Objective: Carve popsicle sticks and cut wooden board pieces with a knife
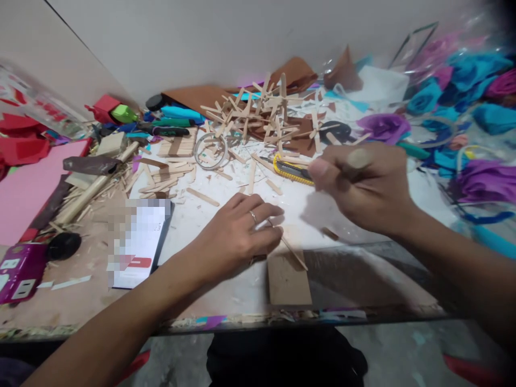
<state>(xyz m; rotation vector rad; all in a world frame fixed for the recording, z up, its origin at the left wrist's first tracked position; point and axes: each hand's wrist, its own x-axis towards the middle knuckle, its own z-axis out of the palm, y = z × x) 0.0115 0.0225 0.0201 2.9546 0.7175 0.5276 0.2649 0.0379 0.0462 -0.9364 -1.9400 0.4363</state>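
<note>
My left hand point(245, 234), a ring on one finger, is closed on a thin wooden craft stick point(296, 254). The stick slants over a flat wooden block point(289, 282) near the table's front edge. Raised to the right, my right hand point(363, 185) is wrapped round a tool with a round wooden handle point(358, 159); its other end is hidden. A yellow and black utility knife point(293, 171) lies just left of the right thumb. A short brown piece point(329, 233) rests on the white sheet between the hands.
Behind are a pile of joined craft sticks point(262, 110), a roll of tape point(210, 151) and loose sticks point(202, 196). A phone point(141, 244) lies beside my left forearm. Purple and blue paper flowers point(382, 128) crowd the right; a purple device point(22, 273) stands at the left.
</note>
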